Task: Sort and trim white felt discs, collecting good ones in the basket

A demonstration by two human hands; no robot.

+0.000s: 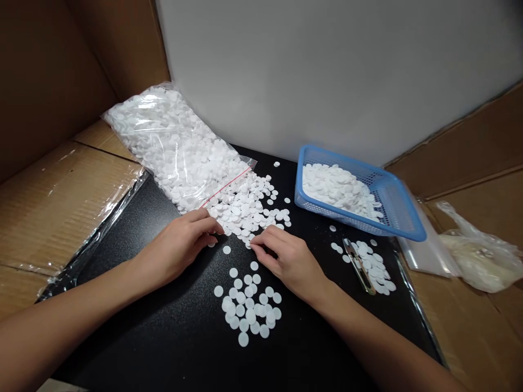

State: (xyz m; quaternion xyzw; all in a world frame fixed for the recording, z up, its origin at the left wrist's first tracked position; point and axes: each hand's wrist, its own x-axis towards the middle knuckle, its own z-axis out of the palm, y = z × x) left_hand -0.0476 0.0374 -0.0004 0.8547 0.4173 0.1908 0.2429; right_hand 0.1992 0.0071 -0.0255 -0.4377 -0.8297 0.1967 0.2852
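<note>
A clear zip bag [175, 141] full of small white discs lies open at the back left, spilling a pile of discs [245, 204] onto the black table [163, 326]. My left hand [182, 242] rests at the pile's near left edge, fingers curled with the tips pressed on the discs. My right hand [286, 256] lies palm down at the pile's near right edge, fingers together, fingertips touching discs. Whether either hand grips a disc is hidden. Between my wrists lies a small separate group of discs [249, 307].
A blue plastic basket [402, 215] holding white discs stands at the back right. In front of it lie another small heap of discs [373, 267] and metal tweezers [359, 267]. Cardboard walls flank the table; crumpled plastic bags [474, 253] lie at the right.
</note>
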